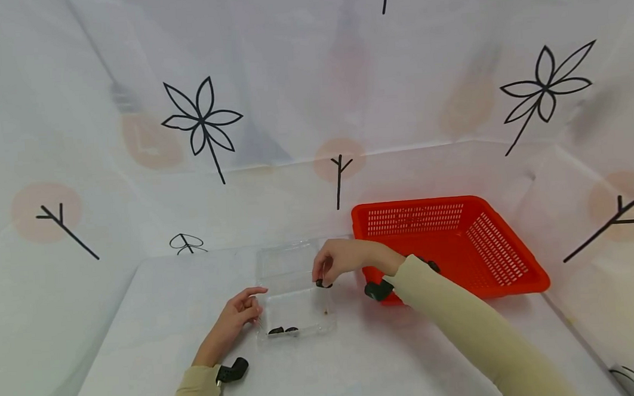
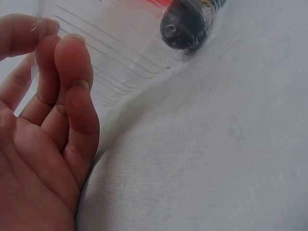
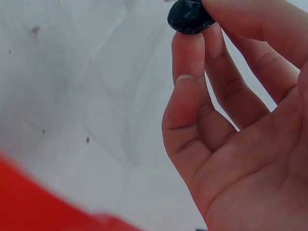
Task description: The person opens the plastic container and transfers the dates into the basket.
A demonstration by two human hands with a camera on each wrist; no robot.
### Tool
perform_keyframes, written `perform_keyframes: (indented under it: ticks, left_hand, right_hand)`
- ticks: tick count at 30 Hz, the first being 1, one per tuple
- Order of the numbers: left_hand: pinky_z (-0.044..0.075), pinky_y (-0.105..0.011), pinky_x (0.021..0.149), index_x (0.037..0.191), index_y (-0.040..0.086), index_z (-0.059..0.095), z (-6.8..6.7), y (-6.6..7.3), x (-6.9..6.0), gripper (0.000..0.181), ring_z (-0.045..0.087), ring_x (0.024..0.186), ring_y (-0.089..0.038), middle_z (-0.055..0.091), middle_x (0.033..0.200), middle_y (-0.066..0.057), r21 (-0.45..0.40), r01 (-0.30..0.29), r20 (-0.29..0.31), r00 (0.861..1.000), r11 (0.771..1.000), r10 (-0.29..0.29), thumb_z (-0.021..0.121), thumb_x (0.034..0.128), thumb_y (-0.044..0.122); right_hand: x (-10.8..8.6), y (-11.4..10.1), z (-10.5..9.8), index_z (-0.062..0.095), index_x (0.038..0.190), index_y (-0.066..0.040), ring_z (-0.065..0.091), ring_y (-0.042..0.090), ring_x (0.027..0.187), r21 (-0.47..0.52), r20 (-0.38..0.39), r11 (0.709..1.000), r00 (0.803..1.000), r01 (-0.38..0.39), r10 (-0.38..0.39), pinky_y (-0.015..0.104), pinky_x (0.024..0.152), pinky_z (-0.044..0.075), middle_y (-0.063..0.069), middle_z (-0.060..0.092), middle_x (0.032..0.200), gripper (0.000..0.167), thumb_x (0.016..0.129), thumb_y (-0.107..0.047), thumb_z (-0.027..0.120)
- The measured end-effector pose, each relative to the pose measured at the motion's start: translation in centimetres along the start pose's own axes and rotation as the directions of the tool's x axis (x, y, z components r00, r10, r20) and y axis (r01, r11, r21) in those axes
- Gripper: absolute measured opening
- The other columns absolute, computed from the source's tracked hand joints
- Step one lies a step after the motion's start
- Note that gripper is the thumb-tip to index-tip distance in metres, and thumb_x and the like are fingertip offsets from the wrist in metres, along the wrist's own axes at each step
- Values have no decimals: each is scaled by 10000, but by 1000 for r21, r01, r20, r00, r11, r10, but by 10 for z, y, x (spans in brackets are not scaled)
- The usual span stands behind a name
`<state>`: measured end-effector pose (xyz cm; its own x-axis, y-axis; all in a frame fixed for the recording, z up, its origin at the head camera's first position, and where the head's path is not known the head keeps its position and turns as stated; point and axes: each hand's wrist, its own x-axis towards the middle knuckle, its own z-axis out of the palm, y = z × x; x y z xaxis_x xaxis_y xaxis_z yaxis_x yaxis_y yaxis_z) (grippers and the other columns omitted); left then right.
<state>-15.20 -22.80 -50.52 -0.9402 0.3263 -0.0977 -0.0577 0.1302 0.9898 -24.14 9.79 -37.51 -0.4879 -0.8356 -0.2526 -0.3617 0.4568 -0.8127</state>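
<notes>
My right hand pinches a glossy dark oval piece, like a small fruit, between thumb and fingertips. It is above the right side of a clear plastic box, whose lid lies folded back toward the wall. Two more dark oval pieces lie along the box's near edge; one dark piece shows through the plastic in the left wrist view. At the box's left side, my left hand holds the wall with curled fingers, the index finger reaching along the hinge.
A red slotted basket stands at the right, just behind my right forearm. Dark shapes show beside that sleeve; whether they are in the basket I cannot tell. White patterned cloth hangs behind the white table. Small brown specks dot the box.
</notes>
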Motion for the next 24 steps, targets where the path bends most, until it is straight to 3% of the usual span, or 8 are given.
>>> perform_keyframes:
  ticks: [8, 15, 19, 24]
  left_hand:
    - [455, -256, 694, 1384, 16, 513, -1, -3, 0, 421, 512, 729, -132, 499, 830, -42, 9, -6, 1, 1000, 1000, 6, 603, 980, 87]
    - [450, -260, 709, 1387, 30, 515, 0, 0, 0, 415, 505, 744, -137, 492, 836, -45, 20, 10, -5, 1000, 1000, -10, 595, 984, 88]
    - [452, -261, 709, 1387, 49, 520, 0, 1, -1, 411, 507, 743, -136, 494, 834, -39, 18, 9, -9, 1000, 1000, -9, 588, 985, 89]
    - [457, -262, 714, 1387, 46, 521, 0, 1, -1, 410, 509, 745, -132, 499, 827, -21, 13, 14, -11, 1000, 1000, -13, 579, 981, 72]
  right_hand:
    - [-47, 12, -26, 763, 1011, -147, 675, 214, 876, 43, -158, 997, 985, -59, 65, 355, 812, 540, 17, 722, 939, 130, 890, -114, 728]
    - [-93, 43, -46, 752, 1043, -117, 668, 292, 927, 97, -274, 987, 950, -128, 151, 404, 836, 542, 48, 716, 994, 155, 891, -148, 746]
    - [-113, 64, -51, 742, 1072, -76, 648, 381, 978, 114, -308, 979, 931, -166, 194, 454, 864, 533, 98, 712, 1040, 184, 899, -140, 735]
    - [-134, 91, -54, 739, 1094, -75, 630, 397, 1001, 107, -344, 966, 903, -234, 257, 532, 898, 499, 101, 708, 1065, 208, 909, -169, 721]
